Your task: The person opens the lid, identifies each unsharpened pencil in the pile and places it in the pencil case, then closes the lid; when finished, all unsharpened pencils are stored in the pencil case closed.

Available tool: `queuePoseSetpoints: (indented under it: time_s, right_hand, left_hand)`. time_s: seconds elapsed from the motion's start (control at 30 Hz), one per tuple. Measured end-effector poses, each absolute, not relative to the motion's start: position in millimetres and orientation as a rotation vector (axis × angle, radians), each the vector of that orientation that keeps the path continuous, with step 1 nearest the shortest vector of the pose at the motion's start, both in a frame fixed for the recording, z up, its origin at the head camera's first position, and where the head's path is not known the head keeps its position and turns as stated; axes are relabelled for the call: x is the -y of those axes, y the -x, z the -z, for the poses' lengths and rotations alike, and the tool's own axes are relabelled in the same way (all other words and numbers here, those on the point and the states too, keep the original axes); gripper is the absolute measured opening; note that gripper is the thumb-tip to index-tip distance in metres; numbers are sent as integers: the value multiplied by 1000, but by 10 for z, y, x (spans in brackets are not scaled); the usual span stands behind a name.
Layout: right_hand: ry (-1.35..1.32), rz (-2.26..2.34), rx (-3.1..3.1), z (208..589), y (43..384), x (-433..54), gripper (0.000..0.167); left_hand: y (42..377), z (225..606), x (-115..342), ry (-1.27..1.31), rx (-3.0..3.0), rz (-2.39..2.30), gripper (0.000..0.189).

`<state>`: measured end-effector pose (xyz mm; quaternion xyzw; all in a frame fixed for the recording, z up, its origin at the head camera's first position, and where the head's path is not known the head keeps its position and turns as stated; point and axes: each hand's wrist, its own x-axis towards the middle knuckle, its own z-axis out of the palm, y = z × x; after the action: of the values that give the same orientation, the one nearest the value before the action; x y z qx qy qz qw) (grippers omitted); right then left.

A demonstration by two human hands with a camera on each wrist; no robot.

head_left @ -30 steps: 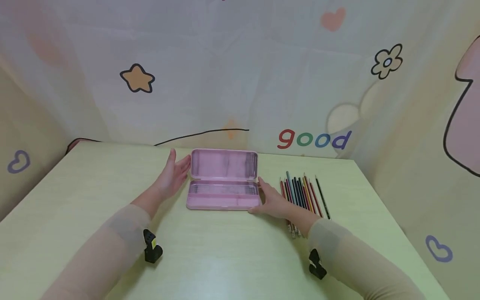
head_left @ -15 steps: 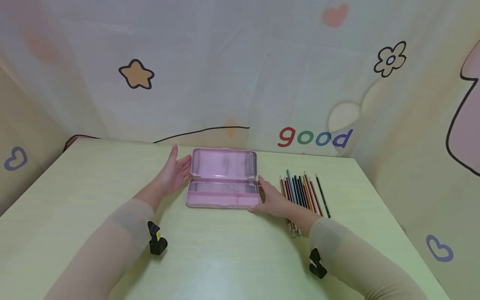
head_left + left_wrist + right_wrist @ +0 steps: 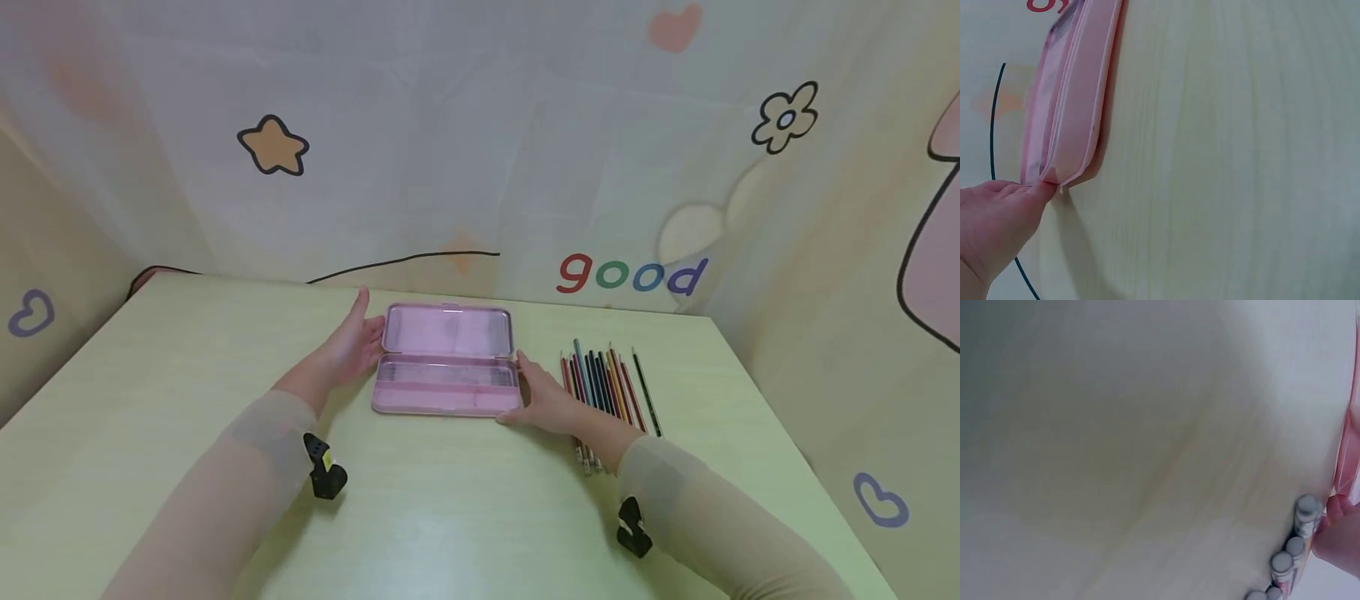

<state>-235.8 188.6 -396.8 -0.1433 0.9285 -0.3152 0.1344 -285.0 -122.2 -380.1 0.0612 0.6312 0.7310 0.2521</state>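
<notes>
A pink pencil case (image 3: 427, 402) lies on the table with its lid (image 3: 448, 330) swung back, its compartments facing up. My left hand (image 3: 348, 346) is at the lid's left end, thumb pointing up and fingers extended against its edge. In the left wrist view, the fingertips of that hand (image 3: 1007, 215) meet the end of the case. My right hand (image 3: 551, 404) grips the right end of the case's base, thumb at the front corner and fingers at the far side. The right wrist view catches only part of this hand (image 3: 1341, 537).
Several pencils (image 3: 600, 385) lie in a row right of the case, partly hidden behind my right forearm. One dark green pencil (image 3: 646, 392) lies slightly apart. A printed curtain (image 3: 420, 167) hangs behind the table (image 3: 435, 517).
The lid's far edge has dropped lower in the head view, so its tilt has changed. My left hand has shifted slightly right with it. My right hand stays on the case.
</notes>
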Motion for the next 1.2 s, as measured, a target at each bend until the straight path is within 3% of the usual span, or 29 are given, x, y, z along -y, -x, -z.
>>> queuePoseSetpoints:
  time_s: [0.6, 0.83, 1.07, 1.2]
  right_hand:
    - [378, 929, -2678, 3876, 2325, -1919, 114]
    - [389, 929, -2682, 3859, 2315, -1936, 114]
    - [376, 917, -2678, 3858, 2280, -1947, 115]
    - [380, 914, -2666, 3871, 2269, -1955, 115]
  left_hand:
    - [2758, 3716, 1185, -183, -1821, -1949, 95]
    - [2547, 3778, 1266, -414, -2314, -1412, 84]
    - [2368, 3975, 1243, -618, -2551, -1031, 109]
    - [2329, 3991, 1238, -627, -2614, -971, 109]
